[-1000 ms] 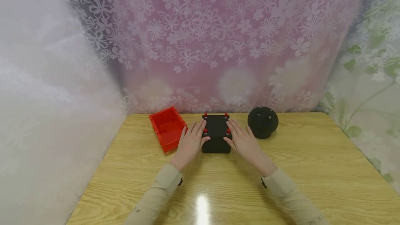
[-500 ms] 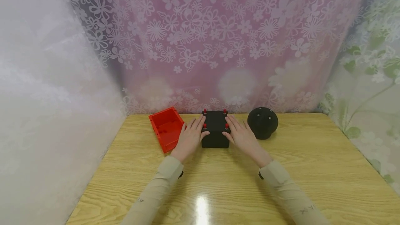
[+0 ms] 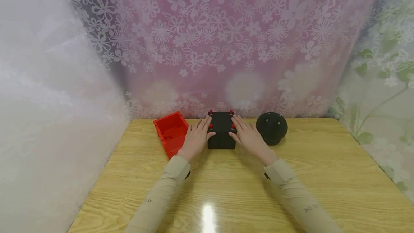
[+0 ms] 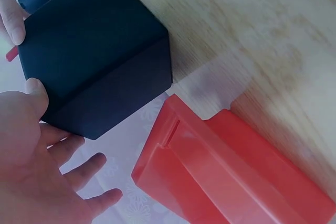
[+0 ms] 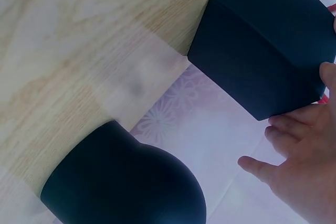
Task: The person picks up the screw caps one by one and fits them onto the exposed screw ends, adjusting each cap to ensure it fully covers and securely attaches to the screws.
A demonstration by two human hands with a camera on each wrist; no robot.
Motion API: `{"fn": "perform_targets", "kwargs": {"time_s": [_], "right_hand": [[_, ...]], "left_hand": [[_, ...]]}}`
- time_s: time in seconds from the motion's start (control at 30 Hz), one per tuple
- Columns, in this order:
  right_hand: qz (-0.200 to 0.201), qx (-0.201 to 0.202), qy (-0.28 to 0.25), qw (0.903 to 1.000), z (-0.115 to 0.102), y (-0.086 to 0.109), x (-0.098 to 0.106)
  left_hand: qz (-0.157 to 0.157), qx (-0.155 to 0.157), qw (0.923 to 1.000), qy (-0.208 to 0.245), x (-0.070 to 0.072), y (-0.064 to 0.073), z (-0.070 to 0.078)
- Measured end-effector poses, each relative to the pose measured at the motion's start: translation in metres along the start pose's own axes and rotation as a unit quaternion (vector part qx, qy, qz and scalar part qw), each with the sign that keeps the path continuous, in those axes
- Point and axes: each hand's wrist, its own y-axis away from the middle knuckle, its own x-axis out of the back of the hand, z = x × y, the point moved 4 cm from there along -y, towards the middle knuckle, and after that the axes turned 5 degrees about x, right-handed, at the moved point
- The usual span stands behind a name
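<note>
A black box (image 3: 221, 141) with red-tipped switches or knobs at its top corners stands at the middle back of the table. My left hand (image 3: 196, 139) holds its left side, thumb at the near face and fingers along the top edge and side. My right hand (image 3: 250, 140) holds the right side in the same way. In the left wrist view the left thumb lies on the corner of the black box (image 4: 100, 45) while the outer fingers spread away from it. In the right wrist view the right thumb tip touches the black box (image 5: 262, 40).
An open red bin (image 3: 173, 137) sits tilted left of the left hand, its right edge partly covered by that hand. A black domed object (image 3: 271, 128) with small shiny spots stands right of the right hand. Behind the wooden table (image 3: 226, 186) hangs a flowered pink curtain (image 3: 226, 46).
Both hands have moved the black box away from me, toward the table's back edge and slightly left. Their hold looks the same; the red bin and domed object have stayed put.
</note>
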Motion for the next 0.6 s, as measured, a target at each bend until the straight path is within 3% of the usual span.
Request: {"fn": "perform_targets", "kwargs": {"time_s": [0.33, 0.6], "right_hand": [[-0.015, -0.005, -0.007, 0.9998, 0.007, -0.009, -0.003], [-0.015, 0.009, -0.002, 0.9998, 0.013, -0.018, -0.006]], "left_hand": [[-0.024, 0.006, 0.9996, 0.013, 0.0, -0.009, -0.003], [-0.021, 0.014, 0.9997, 0.002, 0.0, -0.018, -0.006]]}}
